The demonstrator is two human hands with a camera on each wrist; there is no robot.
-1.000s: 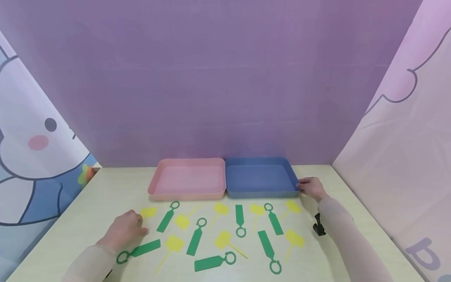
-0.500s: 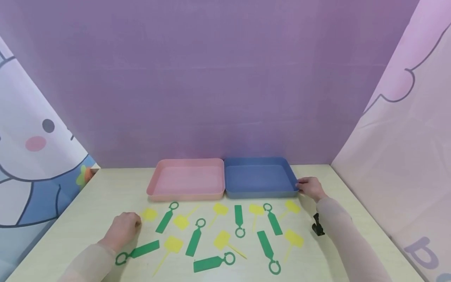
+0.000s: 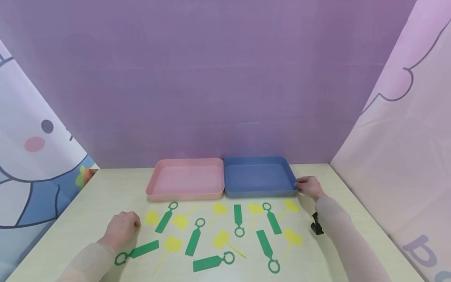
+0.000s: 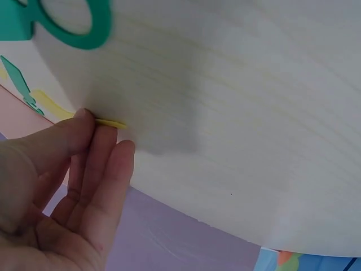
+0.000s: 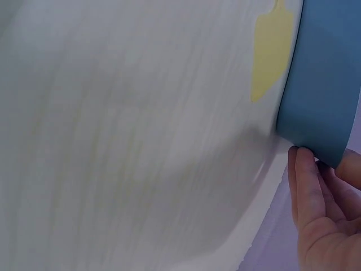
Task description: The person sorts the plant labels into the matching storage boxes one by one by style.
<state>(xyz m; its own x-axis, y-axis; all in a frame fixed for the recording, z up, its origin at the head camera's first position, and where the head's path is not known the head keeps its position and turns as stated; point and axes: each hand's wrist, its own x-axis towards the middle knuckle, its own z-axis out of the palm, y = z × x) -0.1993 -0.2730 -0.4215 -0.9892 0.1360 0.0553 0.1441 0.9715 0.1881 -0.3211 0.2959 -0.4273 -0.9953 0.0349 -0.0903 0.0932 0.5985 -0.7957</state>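
Note:
At the left of the table, my left hand pinches the thin tail of a yellow cable tie tag. The left wrist view shows thumb and fingertips on its strip, its flat yellow head beyond them. A green ring tag lies just in front of that hand. My right hand holds the front right corner of the blue tray. In the right wrist view, its fingers are against the outer wall and the thumb is at the rim.
A pink tray stands against the blue one's left side. Several yellow tags and green ring tags lie spread before the trays. A small black object sits by the right forearm. A purple backdrop rises behind.
My left hand's fingers have drawn in and now pinch the yellow tag, which has shifted slightly toward me and turned. The right hand stays at the blue tray's corner.

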